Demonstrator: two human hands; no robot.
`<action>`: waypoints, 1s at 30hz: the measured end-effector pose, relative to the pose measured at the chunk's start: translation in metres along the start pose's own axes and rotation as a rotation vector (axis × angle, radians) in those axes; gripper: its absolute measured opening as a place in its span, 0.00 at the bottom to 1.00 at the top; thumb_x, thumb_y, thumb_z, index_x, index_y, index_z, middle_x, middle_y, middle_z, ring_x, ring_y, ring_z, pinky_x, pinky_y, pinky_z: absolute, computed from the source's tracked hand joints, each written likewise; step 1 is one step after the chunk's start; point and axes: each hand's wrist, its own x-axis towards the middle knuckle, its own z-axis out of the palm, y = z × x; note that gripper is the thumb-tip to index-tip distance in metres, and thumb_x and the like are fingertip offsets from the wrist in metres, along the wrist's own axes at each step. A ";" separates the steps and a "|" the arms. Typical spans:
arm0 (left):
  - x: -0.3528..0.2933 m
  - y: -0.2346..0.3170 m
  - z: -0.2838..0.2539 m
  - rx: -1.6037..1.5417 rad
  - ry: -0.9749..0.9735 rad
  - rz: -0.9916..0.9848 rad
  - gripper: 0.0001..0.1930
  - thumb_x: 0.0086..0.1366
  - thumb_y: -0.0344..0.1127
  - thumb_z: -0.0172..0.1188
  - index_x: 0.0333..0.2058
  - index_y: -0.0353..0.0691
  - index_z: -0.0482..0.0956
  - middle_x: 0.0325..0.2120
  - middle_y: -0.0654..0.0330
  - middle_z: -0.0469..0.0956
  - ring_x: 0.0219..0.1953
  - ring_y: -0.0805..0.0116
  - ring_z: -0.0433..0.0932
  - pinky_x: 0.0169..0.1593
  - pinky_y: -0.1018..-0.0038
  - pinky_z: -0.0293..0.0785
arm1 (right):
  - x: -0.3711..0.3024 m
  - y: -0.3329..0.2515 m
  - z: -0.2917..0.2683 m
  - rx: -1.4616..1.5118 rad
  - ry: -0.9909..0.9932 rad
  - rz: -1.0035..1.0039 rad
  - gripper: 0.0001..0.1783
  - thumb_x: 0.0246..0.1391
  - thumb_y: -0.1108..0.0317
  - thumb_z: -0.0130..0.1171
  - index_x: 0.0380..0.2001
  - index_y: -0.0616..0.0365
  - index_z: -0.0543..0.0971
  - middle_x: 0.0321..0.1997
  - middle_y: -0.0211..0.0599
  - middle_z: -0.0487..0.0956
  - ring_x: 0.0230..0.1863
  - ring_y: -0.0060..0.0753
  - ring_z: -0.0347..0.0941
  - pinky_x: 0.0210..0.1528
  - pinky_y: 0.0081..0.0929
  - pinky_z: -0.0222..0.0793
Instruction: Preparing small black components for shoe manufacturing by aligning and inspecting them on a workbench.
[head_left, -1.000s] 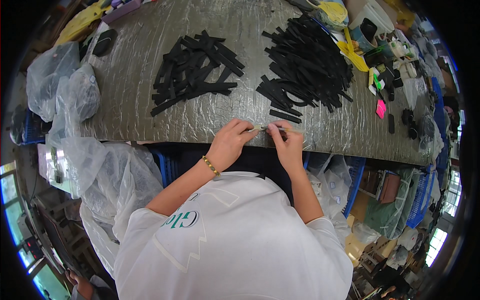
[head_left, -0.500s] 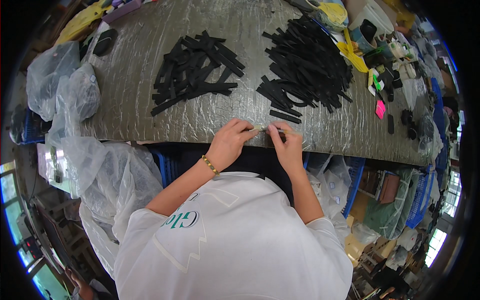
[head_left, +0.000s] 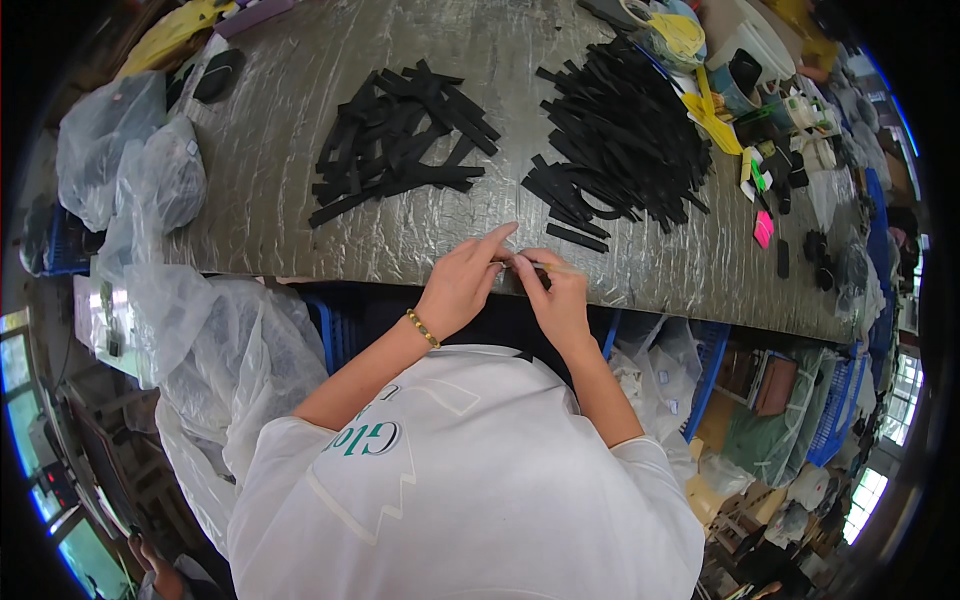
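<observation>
Both my hands meet at the table's near edge. My right hand (head_left: 556,300) is closed in a pinch on a thin, light-coloured stick-like tool (head_left: 558,267), whose kind I cannot make out. Against its fingertips is my left hand (head_left: 460,288), index finger stretched forward and thumb and other fingers bent in. Something small seems pinched where the fingertips meet, too hidden to name. Just beyond my right hand lies a single black strip (head_left: 577,237). Farther off are a large pile of black strips (head_left: 625,140) on the right and a looser pile of black strips (head_left: 400,140) on the left.
The table (head_left: 270,130) has a shiny, wrinkled covering. Clear plastic bags (head_left: 160,175) bulge at its left edge. On the right are yellow scissors (head_left: 712,115), a bucket (head_left: 745,45), a pink piece (head_left: 764,230) and small black parts (head_left: 820,258). Blue crates (head_left: 708,370) stand below the edge.
My right hand has moved slightly left and closer to my left hand. The left index finger has lifted and straightened forward. The pale piece between the fingertips is now mostly hidden.
</observation>
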 end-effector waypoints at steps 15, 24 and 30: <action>0.003 0.002 -0.004 0.048 0.014 0.097 0.19 0.60 0.22 0.59 0.51 0.39 0.74 0.39 0.56 0.81 0.44 0.51 0.77 0.48 0.60 0.74 | 0.008 0.012 -0.029 -0.371 -0.161 -0.269 0.14 0.54 0.81 0.59 0.45 0.62 0.74 0.49 0.44 0.69 0.50 0.49 0.71 0.51 0.37 0.69; -0.001 -0.017 -0.041 0.080 0.141 0.027 0.08 0.60 0.24 0.64 0.38 0.36 0.79 0.40 0.53 0.82 0.43 0.51 0.79 0.48 0.64 0.75 | 0.016 -0.001 -0.015 -0.182 -0.061 -0.237 0.15 0.52 0.79 0.60 0.44 0.61 0.74 0.48 0.45 0.70 0.50 0.51 0.70 0.51 0.40 0.68; -0.010 -0.029 -0.058 0.028 0.289 -0.093 0.07 0.59 0.23 0.65 0.37 0.36 0.79 0.39 0.54 0.82 0.43 0.57 0.81 0.47 0.68 0.76 | 0.001 0.017 -0.016 -0.364 0.001 -0.225 0.09 0.51 0.78 0.61 0.36 0.62 0.73 0.42 0.46 0.71 0.46 0.53 0.70 0.48 0.42 0.67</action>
